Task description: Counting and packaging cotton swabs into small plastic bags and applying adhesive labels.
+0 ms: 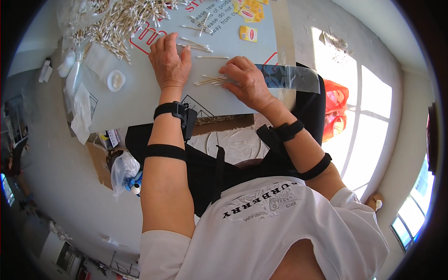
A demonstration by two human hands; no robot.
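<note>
My right hand (248,83) is closed at the right ends of a small bundle of cotton swabs (210,80), which fans out leftward just above the grey printed board (140,105). My left hand (169,63) rests palm down on the board, its fingers bent and its thumb held apart; nothing shows in it. Several loose cotton swabs (198,46) lie right beside its thumb and index finger. A single swab (212,57) lies between the two hands. Beyond my left hand spreads a large heap of cotton swabs (119,23).
Clear plastic bags and a small round white container (115,80) sit on the left. Small yellow packets (248,33) lie at the far right. A clear strip with dark round labels (280,77) overhangs the right edge. A red bag (334,109) stands on the floor.
</note>
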